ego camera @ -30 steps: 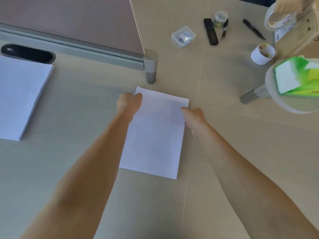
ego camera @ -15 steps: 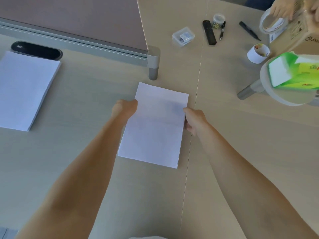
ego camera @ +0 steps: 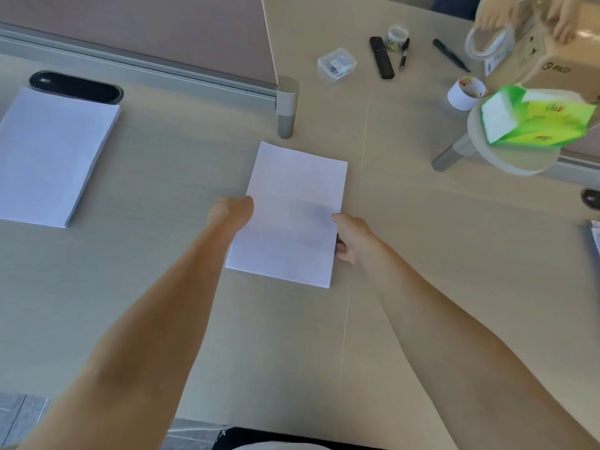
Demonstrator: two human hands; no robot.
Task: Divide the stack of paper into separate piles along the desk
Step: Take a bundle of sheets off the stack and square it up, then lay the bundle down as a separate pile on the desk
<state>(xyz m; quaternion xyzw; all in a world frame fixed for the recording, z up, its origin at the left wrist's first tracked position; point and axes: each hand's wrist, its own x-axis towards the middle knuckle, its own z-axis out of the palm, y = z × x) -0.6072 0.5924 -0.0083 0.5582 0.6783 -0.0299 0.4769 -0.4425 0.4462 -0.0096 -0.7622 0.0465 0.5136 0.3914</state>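
The small pile of paper (ego camera: 293,216) lies flat near the middle of the desk (ego camera: 162,303), just in front of the grey divider post (ego camera: 287,105). The left hand (ego camera: 232,209) grips its left edge with curled fingers. The right hand (ego camera: 352,237) pinches its right edge, thumb on top. A thicker pile (ego camera: 52,157) lies well apart at the left.

Two paper piles in full view: left pile (ego camera: 55,157), middle pile (ego camera: 292,216). Far right: one remote (ego camera: 381,58), one pen (ego camera: 404,55), one marker (ego camera: 450,55), one clear box (ego camera: 337,64).
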